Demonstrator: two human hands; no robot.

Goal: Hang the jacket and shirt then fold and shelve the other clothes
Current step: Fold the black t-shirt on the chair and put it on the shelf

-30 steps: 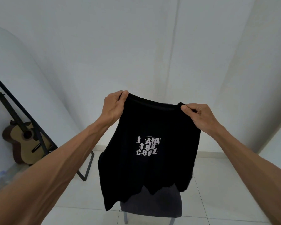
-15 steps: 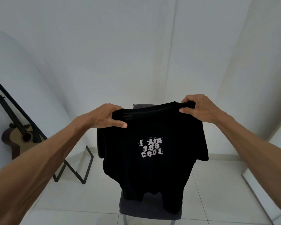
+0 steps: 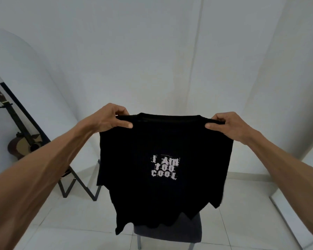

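A black T-shirt (image 3: 163,145) with white print reading "I AM TOO COOL" hangs spread out in front of me, collar up. My left hand (image 3: 109,119) pinches its left shoulder between thumb and curled fingers. My right hand (image 3: 228,124) pinches the right shoulder the same way. The shirt's hem dangles over the seat of a dark grey chair (image 3: 172,233) below. The chair's back is hidden behind the shirt.
An acoustic guitar (image 3: 23,143) leans on a stand at the left wall, next to a black metal frame (image 3: 76,184) standing on the white tiled floor. White walls meet in a corner straight ahead. A white panel edge (image 3: 285,213) shows at the lower right.
Both hands shifted their hold outward to the shoulders and raised the shirt, so it now hangs flat and level. The view tilted slightly upward.
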